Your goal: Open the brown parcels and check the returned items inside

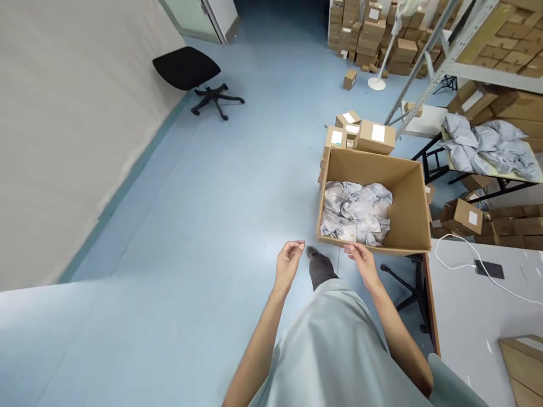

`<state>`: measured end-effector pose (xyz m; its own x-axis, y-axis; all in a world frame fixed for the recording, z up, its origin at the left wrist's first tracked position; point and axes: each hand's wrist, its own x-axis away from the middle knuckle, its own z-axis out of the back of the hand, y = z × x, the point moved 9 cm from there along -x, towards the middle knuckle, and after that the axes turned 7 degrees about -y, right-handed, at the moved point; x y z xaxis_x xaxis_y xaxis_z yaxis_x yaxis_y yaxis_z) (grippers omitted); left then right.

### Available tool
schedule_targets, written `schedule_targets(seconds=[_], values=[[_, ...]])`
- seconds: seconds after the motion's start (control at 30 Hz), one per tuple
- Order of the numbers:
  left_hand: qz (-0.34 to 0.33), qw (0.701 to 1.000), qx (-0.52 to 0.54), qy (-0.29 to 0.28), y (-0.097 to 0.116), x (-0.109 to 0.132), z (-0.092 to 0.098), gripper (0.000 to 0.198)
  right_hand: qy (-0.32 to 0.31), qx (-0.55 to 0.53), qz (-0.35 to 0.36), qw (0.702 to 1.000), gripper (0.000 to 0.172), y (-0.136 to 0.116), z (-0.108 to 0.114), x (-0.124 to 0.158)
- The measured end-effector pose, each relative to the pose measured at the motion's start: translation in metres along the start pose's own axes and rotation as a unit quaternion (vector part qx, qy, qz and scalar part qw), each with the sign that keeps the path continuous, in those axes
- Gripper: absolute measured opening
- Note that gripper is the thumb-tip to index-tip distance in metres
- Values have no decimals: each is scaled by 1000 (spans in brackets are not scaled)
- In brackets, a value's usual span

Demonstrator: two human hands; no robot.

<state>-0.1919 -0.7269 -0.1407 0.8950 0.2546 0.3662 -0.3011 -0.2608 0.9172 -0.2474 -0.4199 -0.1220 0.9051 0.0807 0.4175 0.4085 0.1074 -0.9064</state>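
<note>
My left hand (pixel 289 264) hangs over the floor to the left of a large open cardboard box (pixel 409 217). Its fingers are curled, with the thumb close against the fingertips, and nothing shows in them. By the front rim of the box is my right hand (pixel 361 261), fingers loosely extended and thumb apart, holding nothing. Whether its fingertips touch the rim I cannot tell. Inside the box, mostly to the left, lies a heap of grey plastic mailing bags (pixel 358 212).
Labelled cartons (pixel 375 137) stand behind the box. At right are a white table (pixel 479 316) with a phone (pixel 489 269) and cable, and a bench heaped with grey bags (pixel 487 144). A black office chair (pixel 186 68) stands by the left wall. A white fan (pixel 376 83) is farther back.
</note>
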Motion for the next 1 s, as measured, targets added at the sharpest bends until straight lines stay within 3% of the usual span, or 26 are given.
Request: schedule_targets(seconds=[0.27, 0.4, 0.57, 0.67, 0.83, 1.0], values=[[-30, 997, -1, -76, 97, -167, 33, 41, 79, -3, 41, 996, 71, -55, -87, -137], [-28, 995, -7, -93, 139, -244, 62, 36, 100, -14, 62, 993, 69, -100, -136, -197], [1, 996, -20, -83, 164, -335, 105, 33, 94, -26, 68, 993, 65, -147, -195, -270], [27, 995, -32, -95, 172, -398, 118, 34, 111, -37, 62, 991, 64, -163, -222, -317], [44, 981, -60, -180, 200, -511, 106, 38, 179, -66, 33, 981, 64, -178, -243, -391], [72, 944, -117, -299, 231, -618, 65, 44, 294, -140, -20, 945, 73, -183, -249, -434]])
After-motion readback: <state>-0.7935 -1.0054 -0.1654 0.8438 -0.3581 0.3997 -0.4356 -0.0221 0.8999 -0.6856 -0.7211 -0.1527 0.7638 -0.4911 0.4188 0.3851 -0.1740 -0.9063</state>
